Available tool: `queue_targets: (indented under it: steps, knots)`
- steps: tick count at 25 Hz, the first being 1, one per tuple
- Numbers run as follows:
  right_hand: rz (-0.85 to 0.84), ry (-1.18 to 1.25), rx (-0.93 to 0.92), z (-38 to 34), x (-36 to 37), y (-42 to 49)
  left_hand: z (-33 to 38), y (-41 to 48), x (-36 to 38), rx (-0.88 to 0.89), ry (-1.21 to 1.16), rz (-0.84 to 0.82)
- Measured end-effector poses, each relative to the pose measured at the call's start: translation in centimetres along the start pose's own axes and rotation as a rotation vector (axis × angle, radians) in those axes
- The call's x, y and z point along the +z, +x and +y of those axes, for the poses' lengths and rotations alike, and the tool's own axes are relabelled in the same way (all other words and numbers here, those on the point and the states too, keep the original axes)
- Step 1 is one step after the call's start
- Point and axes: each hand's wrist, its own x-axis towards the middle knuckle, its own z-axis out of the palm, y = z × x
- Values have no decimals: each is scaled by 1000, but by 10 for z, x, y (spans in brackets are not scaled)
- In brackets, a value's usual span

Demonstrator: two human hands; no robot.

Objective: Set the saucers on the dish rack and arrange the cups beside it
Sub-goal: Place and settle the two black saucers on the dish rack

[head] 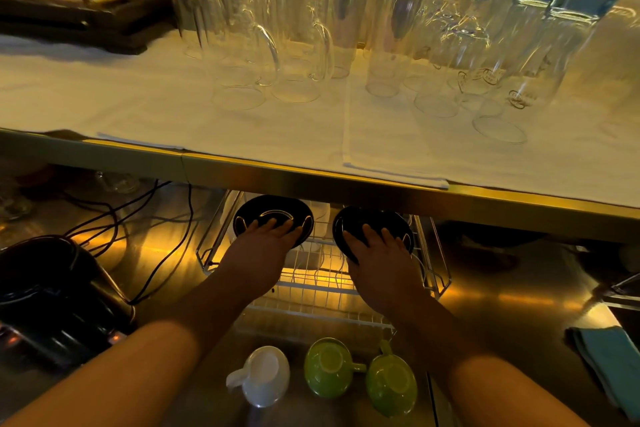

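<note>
Saucers, two, black: I have one under each hand, both at the far end of the dish rack (431, 255), partly tucked below the edge of the upper shelf (311, 180). Left saucer (273, 210): tilted, leaning toward me, my left hand (263, 243) laid flat against its face with fingers spread, not curled round the rim as far as I can see. Right saucer (372, 222): likewise tilted, my right hand (379, 253) pressed over it with fingers splayed; whether the thumb hooks the back edge I cannot tell. The two saucers stand side by side, apart, a strip of wire rack between them.

Dish rack: white wire, on the steel counter (502, 291), lit amber from below the shelf.

Cups, three, upside down on the counter just in front of the rack's near edge, between my forearms. White cup (265, 376) at left, handle pointing left. Green cup (329, 367) in the middle, handle to the right. Second green cup (393, 381) at right, just beside the middle one, handle pointing away from me.

Upper shelf: white cloth (138, 100), many clear glasses (242, 45) standing upside down.

Also: dark appliance (59, 295) with cables at left; teal cloth (613, 360) at right edge.
</note>
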Motion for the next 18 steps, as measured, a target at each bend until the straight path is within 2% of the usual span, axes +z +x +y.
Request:
queue_targets:
  steps: [12,18]
  knots:
    - [15,-28,-3,0,6,3,2,0,3,-39,82,-7]
    - [16,-4,1,-1,5,2,0,-3,0,-80,34,7]
